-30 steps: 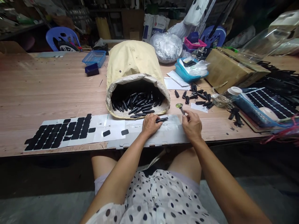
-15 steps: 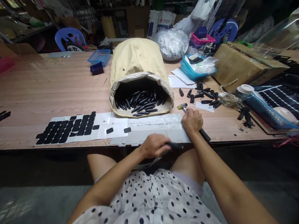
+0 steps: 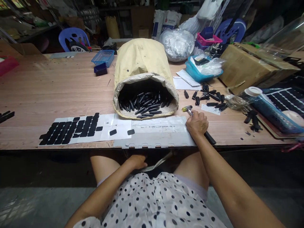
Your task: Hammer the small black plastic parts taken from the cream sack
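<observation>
My right hand point(image 3: 197, 123) is closed around a small hammer point(image 3: 210, 138) at the table's front edge. The hammer's head, with a yellow end, points away from me, and its black handle sticks out behind my hand. My left hand point(image 3: 138, 161) is low over my lap, below the table edge, beside the pale rim of a bag or container point(image 3: 158, 165). Its fingers are in shadow and partly hidden. Between me and a cream sack point(image 3: 142, 58) lies a grey board point(image 3: 156, 139). Many black, tapered handle-like pieces point(image 3: 148, 104) fill the sack's open mouth.
Black rounded stickers point(image 3: 60, 131) lie in rows on a white sheet point(image 3: 108, 122) at left. Loose black pieces point(image 3: 213, 95) are scattered at right, near a cardboard box point(image 3: 247, 68) and a teal basket point(image 3: 201, 74). Blue baskets point(image 3: 103, 58) stand behind.
My left hand has moved left and down from the board's edge to my lap. The black piece it held is out of sight. My right hand stays on the hammer.
</observation>
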`<state>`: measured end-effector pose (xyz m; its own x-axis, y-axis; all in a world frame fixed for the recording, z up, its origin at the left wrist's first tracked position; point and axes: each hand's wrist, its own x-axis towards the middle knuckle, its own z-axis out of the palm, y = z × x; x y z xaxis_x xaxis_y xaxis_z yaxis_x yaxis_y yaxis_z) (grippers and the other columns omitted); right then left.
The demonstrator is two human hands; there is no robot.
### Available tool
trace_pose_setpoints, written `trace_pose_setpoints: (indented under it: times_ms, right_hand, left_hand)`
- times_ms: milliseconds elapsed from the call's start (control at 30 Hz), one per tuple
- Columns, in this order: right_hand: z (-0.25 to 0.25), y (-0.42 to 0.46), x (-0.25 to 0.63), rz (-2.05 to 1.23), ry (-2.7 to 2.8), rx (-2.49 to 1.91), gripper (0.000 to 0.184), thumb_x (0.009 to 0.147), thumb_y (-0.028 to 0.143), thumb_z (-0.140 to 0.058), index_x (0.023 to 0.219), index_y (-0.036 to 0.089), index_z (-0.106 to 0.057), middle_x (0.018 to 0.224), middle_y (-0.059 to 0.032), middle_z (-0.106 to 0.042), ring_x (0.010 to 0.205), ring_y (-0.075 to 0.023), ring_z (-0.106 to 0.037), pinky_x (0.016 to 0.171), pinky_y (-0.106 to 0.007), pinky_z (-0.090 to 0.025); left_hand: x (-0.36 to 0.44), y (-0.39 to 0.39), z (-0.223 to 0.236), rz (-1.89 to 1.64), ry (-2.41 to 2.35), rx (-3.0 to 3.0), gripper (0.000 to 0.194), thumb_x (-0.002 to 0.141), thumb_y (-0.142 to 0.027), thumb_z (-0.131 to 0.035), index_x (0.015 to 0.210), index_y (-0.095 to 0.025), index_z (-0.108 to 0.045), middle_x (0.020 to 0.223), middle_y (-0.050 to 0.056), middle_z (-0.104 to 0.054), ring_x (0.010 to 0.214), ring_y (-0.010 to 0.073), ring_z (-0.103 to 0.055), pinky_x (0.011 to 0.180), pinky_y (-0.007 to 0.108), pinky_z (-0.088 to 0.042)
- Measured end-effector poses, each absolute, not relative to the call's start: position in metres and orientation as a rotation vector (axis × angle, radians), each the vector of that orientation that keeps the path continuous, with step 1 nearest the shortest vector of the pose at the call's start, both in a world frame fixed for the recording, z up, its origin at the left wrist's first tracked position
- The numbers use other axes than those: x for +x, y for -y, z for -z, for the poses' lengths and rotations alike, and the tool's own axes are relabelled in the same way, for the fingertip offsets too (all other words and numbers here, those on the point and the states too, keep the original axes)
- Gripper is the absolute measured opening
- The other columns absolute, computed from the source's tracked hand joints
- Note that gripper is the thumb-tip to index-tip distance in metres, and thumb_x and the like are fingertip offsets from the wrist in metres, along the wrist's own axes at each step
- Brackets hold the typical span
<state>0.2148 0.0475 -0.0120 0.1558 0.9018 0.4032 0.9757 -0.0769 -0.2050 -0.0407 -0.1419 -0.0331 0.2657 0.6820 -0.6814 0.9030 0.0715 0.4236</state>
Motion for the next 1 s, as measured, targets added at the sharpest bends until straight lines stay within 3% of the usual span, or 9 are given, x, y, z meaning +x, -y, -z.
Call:
trace_pose_setpoints:
  times_ms: [67, 167, 267, 367, 467, 700, 867, 1000]
  right_hand:
    - [0.012, -0.047, 0.215, 0.232, 1.784, -2.028, 0.034, 0.089, 0.020, -0.046, 0.117, 0.017, -0.066, 0.100, -0.0144, -0.059, 0.094, -0.0287, -0.052, 0.070, -0.034, -0.033]
    - [0.012, -0.047, 0.214, 0.225, 1.789, -2.026, 0.035, 0.090, 0.021, -0.046, 0.118, 0.017, -0.066, 0.101, -0.0147, -0.059, 0.095, -0.0288, -0.052, 0.070, -0.035, -0.033]
    - [0.012, -0.048, 0.213, 0.217, 1.792, -2.029, 0.034, 0.090, 0.021, -0.046, 0.118, 0.017, -0.066, 0.101, -0.0150, -0.058, 0.095, -0.0291, -0.052, 0.070, -0.035, -0.034]
    - [0.012, -0.048, 0.212, 0.219, 1.806, -2.033, 0.035, 0.090, 0.021, -0.046, 0.119, 0.017, -0.065, 0.101, -0.0146, -0.058, 0.095, -0.0288, -0.052, 0.070, -0.035, -0.034]
    - [0.012, -0.048, 0.211, 0.228, 1.819, -2.037, 0.034, 0.090, 0.022, -0.046, 0.119, 0.018, -0.065, 0.101, -0.0142, -0.058, 0.095, -0.0284, -0.051, 0.071, -0.034, -0.034]
    - [0.011, -0.048, 0.209, 0.241, 1.825, -2.075, 0.035, 0.091, 0.022, -0.045, 0.121, 0.018, -0.063, 0.102, -0.0138, -0.057, 0.097, -0.0285, -0.051, 0.072, -0.034, -0.034]
    - [0.008, -0.048, 0.207, 0.225, 1.831, -2.109, 0.035, 0.092, 0.022, -0.045, 0.122, 0.018, -0.062, 0.104, -0.0141, -0.057, 0.099, -0.0285, -0.051, 0.073, -0.034, -0.035]
    - [0.009, -0.048, 0.207, 0.220, 1.819, -2.100, 0.035, 0.091, 0.022, -0.045, 0.122, 0.018, -0.062, 0.104, -0.0140, -0.057, 0.099, -0.0286, -0.050, 0.074, -0.035, -0.035]
  left_hand:
    - [-0.044, 0.138, 0.001, 0.414, -1.186, 1.705, 0.044, 0.081, -0.043, -0.069, 0.121, -0.025, -0.070, 0.117, 0.011, -0.074, 0.111, 0.0318, -0.068, 0.093, 0.039, -0.051]
    - [-0.061, 0.112, -0.049, 0.208, -0.844, 1.589, 0.046, 0.087, -0.050, -0.062, 0.126, -0.026, -0.066, 0.101, 0.005, -0.076, 0.086, 0.0204, -0.071, 0.080, 0.031, -0.053]
    - [-0.087, 0.059, -0.075, -0.207, -1.141, 1.642, 0.036, 0.092, -0.046, -0.057, 0.116, -0.023, -0.070, 0.099, 0.003, -0.075, 0.086, 0.0171, -0.068, 0.078, 0.028, -0.052]
    - [-0.104, 0.006, -0.074, -0.516, -1.877, 1.747, 0.027, 0.093, -0.034, -0.052, 0.104, -0.021, -0.073, 0.102, 0.006, -0.074, 0.095, 0.0204, -0.066, 0.084, 0.031, -0.051]
    - [-0.106, -0.021, -0.060, -0.389, -2.213, 1.793, 0.021, 0.089, -0.029, -0.057, 0.097, -0.021, -0.075, 0.102, 0.007, -0.073, 0.100, 0.0243, -0.066, 0.085, 0.032, -0.051]
    - [-0.109, -0.015, -0.047, -0.241, -2.247, 1.927, 0.020, 0.086, -0.031, -0.062, 0.099, -0.025, -0.076, 0.109, 0.006, -0.071, 0.101, 0.0266, -0.066, 0.082, 0.034, -0.053]
    - [-0.103, -0.003, -0.050, -0.629, -2.238, 2.019, 0.024, 0.091, -0.032, -0.058, 0.107, -0.023, -0.073, 0.106, 0.007, -0.070, 0.102, 0.0255, -0.064, 0.086, 0.036, -0.052]
    - [-0.053, 0.005, -0.049, -0.793, -1.833, 2.191, 0.023, 0.093, -0.033, -0.058, 0.108, -0.024, -0.072, 0.100, 0.004, -0.070, 0.094, 0.0217, -0.062, 0.085, 0.035, -0.051]
